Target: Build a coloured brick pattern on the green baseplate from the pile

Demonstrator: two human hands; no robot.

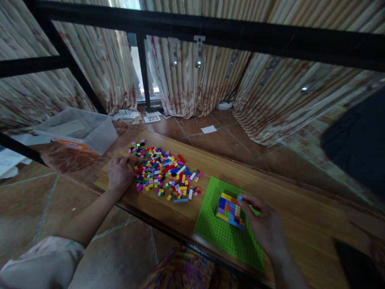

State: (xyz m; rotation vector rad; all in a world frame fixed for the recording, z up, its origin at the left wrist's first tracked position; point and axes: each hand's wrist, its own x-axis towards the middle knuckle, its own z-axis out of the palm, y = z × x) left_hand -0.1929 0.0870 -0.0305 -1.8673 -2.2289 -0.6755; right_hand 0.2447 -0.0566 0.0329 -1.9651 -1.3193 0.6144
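Note:
A block of multicoloured toy building bricks [230, 209] stands on the green baseplate [207, 212]. At the block's far right corner, my right hand [263, 218] pinches a small light blue brick [240, 198] between thumb and fingertips. Whether that brick touches the block I cannot tell. My left hand [120, 173] lies with curled fingers at the left edge of a pile of loose bricks [156, 166]; the inside of that hand is hidden. The pile spreads across the left part of the wooden board [288, 200].
A clear plastic bin [102, 134] stands behind the board at the left. Dark metal bars [192, 22] cross in front of striped curtains [198, 84]. Papers [209, 129] lie on the tiled floor. At the lower right is a dark flat object [356, 265].

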